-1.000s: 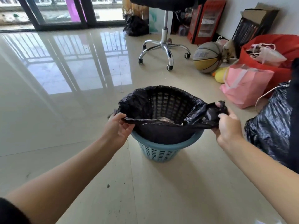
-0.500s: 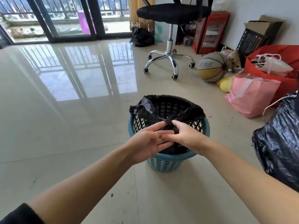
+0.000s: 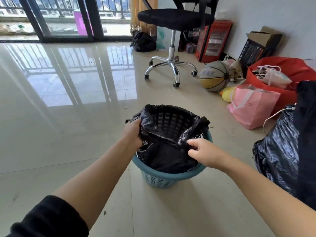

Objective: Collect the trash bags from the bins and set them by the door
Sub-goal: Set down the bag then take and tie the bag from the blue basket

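A blue slotted plastic bin (image 3: pixel 164 178) stands on the tiled floor in front of me, lined with a black trash bag (image 3: pixel 164 151). My left hand (image 3: pixel 132 132) grips the bag's rim at the bin's left side. My right hand (image 3: pixel 202 153) pinches a fold of the bag at the near right rim. The far edge of the bag still hangs over the bin's back rim. A second, full black trash bag (image 3: pixel 277 156) sits on the floor to the right.
An office chair (image 3: pixel 172 40) on castors stands behind the bin. Along the right wall lie a basketball (image 3: pixel 213 76), a pink paper bag (image 3: pixel 251 106), a red bag (image 3: pixel 280 72) and a red heater (image 3: pixel 213 41). Glass balcony doors (image 3: pixel 65 17) fill the far left; glossy open floor spreads left.
My hands met at the bin's middle with the bag's edges gathered, then parted; now the left grips the left rim and the right a fold at the near right.
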### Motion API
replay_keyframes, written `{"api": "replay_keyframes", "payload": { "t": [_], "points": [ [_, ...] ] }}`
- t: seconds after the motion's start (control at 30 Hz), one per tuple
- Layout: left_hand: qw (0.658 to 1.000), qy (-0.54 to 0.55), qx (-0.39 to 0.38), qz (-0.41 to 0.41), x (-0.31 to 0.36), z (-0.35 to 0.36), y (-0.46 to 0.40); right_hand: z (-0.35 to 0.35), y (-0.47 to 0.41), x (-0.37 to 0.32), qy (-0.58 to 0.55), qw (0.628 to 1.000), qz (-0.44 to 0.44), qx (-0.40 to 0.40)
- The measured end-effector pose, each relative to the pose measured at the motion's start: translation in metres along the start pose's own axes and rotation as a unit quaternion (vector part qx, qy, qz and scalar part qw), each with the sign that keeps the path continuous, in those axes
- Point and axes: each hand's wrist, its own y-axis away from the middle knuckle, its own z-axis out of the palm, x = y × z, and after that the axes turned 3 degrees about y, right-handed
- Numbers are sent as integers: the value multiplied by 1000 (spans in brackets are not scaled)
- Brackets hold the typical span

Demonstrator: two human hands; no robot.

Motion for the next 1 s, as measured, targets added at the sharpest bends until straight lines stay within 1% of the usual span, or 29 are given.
{"api": "replay_keyframes", "payload": {
  "t": [0.03,0.07,0.1,0.17,0.2,0.23,0.27,0.3,0.33,0.37,0.4,0.43,0.47,0.5,0.53,0.57,0.6,0.63,0.67,0.7,0.73,0.77,0.83,0.87,0.9,0.93,1.0],
  "points": [
    [998,-37,28,50,-3,2,-1,-3,-3,3,6,999,17,43],
    [988,-101,49,106,-5,1,-1,-6,-7,6,-13,996,36,85],
    [971,-168,55,163,-5,1,1,-7,-12,6,-62,989,55,120],
    [920,-288,26,264,-2,2,9,-6,-21,1,-169,968,63,176],
    [895,-338,-4,291,1,3,17,-4,-25,-1,-190,959,48,203],
    [874,-382,-40,298,4,5,27,-2,-28,-5,-179,958,30,222],
    [853,-427,-79,290,5,6,36,1,-30,-11,-164,961,13,221],
    [824,-480,-115,279,4,9,46,6,-30,-18,-167,965,-7,200],
    [789,-532,-137,274,0,9,51,12,-31,-24,-207,966,-24,151],
    [775,-555,-144,266,-4,11,57,18,-29,-30,-275,957,-37,82],
    [787,-547,-150,245,-8,11,59,22,-28,-35,-330,943,-45,12],
    [831,-492,-173,192,-10,11,63,25,-26,-39,-363,930,-51,-40],
    [884,-398,-217,113,-9,12,65,26,-26,-39,-358,930,-57,-66],
    [916,-315,-249,25,-8,11,64,26,-26,-38,-334,938,-63,-70],
    [923,-270,-270,-36,-7,10,65,26,-26,-36,-277,957,-69,-55],
    [915,-271,-290,-64,-7,8,63,27,-26,-35,-212,974,-75,-31],
    [899,-313,-299,-66,-8,6,62,30,-26,-35,-158,985,-74,-8],
    [876,-367,-306,-58,-8,5,63,35,-26,-35,-127,989,-73,11],
    [853,-421,-304,-46,-4,3,64,39,-27,-35,-115,990,-82,24],
    [839,-453,-297,-43,1,1,62,43,-28,-35,-118,988,-99,28],
    [840,-465,-276,-41,7,0,57,44,-28,-36,-116,987,-108,27],
    [854,-461,-237,-35,14,-4,48,44,-29,-35,-106,988,-109,30],
    [897,-425,-125,0,26,-13,25,37,-30,-31,-82,992,-88,24],
    [912,-402,-81,19,28,-18,14,33,-29,-29,-74,994,-80,8],
    [920,-388,-52,27,26,-22,4,31,-27,-27,-68,994,-82,-10],
    [922,-385,-40,24,19,-24,-4,30,-25,-26,-64,994,-85,-29],
    [925,-375,-52,4,0,-21,-16,31,-21,-24,-58,992,-95,-56]
  ]
}}
